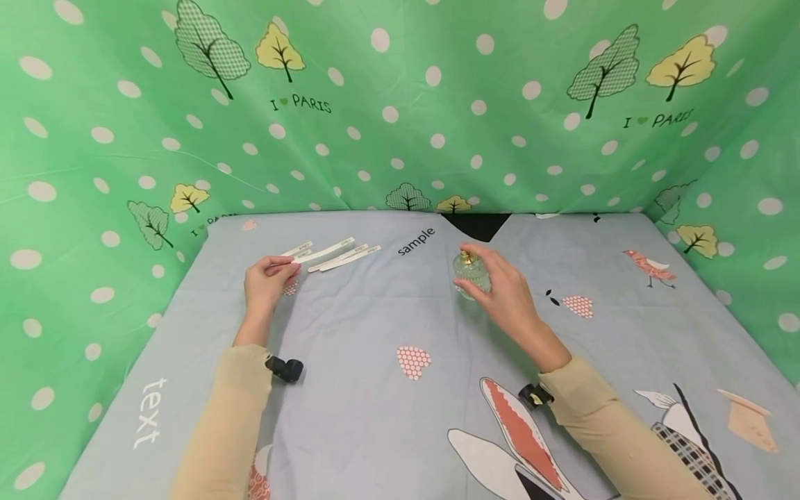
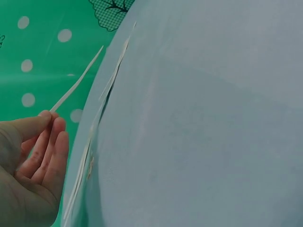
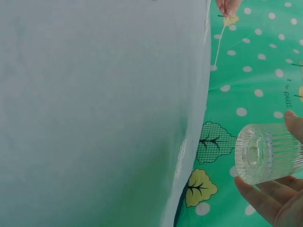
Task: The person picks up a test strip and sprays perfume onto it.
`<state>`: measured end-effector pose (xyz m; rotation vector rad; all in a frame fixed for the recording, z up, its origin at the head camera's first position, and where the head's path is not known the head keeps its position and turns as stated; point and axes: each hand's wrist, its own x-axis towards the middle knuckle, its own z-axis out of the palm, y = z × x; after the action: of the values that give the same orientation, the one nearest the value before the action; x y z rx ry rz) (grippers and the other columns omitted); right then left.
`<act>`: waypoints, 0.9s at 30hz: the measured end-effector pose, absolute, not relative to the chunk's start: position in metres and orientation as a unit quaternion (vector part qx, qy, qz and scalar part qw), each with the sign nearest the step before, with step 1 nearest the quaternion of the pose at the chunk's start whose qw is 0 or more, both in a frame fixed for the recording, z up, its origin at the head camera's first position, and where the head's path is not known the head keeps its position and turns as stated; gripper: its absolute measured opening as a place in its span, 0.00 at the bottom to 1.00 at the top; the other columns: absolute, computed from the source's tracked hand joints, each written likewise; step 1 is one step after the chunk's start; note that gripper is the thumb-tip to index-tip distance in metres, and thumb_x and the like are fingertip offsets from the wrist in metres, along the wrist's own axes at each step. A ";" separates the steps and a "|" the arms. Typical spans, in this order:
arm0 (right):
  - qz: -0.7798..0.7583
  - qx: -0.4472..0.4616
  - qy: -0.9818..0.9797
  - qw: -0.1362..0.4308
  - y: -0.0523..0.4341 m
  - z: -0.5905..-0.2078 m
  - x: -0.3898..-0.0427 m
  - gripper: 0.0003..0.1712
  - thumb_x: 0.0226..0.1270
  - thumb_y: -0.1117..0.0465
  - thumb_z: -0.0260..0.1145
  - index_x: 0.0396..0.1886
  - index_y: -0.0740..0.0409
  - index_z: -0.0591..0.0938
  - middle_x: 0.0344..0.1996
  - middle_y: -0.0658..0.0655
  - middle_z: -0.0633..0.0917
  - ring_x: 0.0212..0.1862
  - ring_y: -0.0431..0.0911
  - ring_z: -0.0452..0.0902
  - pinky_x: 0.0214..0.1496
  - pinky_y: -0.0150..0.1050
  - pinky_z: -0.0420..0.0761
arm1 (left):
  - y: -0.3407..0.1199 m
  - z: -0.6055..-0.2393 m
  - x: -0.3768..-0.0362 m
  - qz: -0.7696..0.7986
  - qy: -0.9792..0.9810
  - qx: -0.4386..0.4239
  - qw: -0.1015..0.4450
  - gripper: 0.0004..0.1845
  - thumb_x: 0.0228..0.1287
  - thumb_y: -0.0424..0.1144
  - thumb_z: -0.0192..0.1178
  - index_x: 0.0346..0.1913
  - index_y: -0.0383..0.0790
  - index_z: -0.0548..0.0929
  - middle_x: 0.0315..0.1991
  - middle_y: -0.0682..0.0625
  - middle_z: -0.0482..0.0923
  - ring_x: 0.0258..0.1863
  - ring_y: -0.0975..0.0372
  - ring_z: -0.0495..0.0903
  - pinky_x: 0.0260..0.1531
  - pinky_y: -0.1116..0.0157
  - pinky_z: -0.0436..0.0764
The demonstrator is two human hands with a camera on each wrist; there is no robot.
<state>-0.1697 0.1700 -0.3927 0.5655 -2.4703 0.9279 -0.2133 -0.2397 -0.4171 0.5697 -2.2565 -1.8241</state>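
Currently I have a paper strip [image 1: 331,248] pinched in the left hand [image 1: 267,279] and a glass bottle [image 1: 473,276] gripped in the right hand [image 1: 503,288].
From my station, the left thumb and fingers meet on one end of the strip, above loose strips [image 1: 350,260] lying on the grey-blue cloth [image 1: 356,326]; tiny dark print near their tips is too small for me to read. The right thumb and fingers curl round the bottle, clear of the cloth, below its gold neck [image 1: 467,257]. I read "sample" [image 1: 417,242] in black between strips and bottle, white "text" [image 1: 150,413] at near left, and "I PARIS" with a green heart, repeated across the polka-dot curtain [image 1: 400,62].
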 end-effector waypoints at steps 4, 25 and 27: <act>0.335 0.203 -0.894 0.218 0.170 -0.393 -0.170 0.35 0.59 0.55 0.76 0.66 0.47 0.74 0.60 0.58 0.82 0.55 0.57 0.82 0.51 0.57 0.86 | -0.238 -0.416 -0.212 -0.620 -0.757 0.186 0.091 0.16 0.64 0.32 0.66 0.51 0.26 0.80 0.21 0.66 0.81 0.26 0.77 0.83 0.35 0.79 0.86; 0.333 0.198 -0.896 0.218 0.169 -0.395 -0.171 0.35 0.59 0.55 0.76 0.66 0.47 0.74 0.59 0.58 0.82 0.55 0.57 0.82 0.52 0.57 0.86 | -0.222 -0.401 -0.201 -0.648 -0.741 0.144 0.101 0.14 0.62 0.29 0.67 0.48 0.25 0.81 0.26 0.59 0.85 0.26 0.74 0.84 0.33 0.79 0.86; 0.333 0.197 -0.896 0.218 0.169 -0.395 -0.172 0.35 0.59 0.56 0.76 0.66 0.47 0.74 0.59 0.58 0.82 0.55 0.57 0.82 0.52 0.57 0.86 | -0.221 -0.400 -0.200 -0.654 -0.738 0.138 0.097 0.15 0.62 0.29 0.68 0.49 0.24 0.80 0.26 0.59 0.85 0.26 0.74 0.85 0.33 0.78 0.86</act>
<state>-0.1716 0.1692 -0.3953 0.5457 -2.4811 0.9222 -0.2005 -0.2212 -0.4002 0.4098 -2.1843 -1.9365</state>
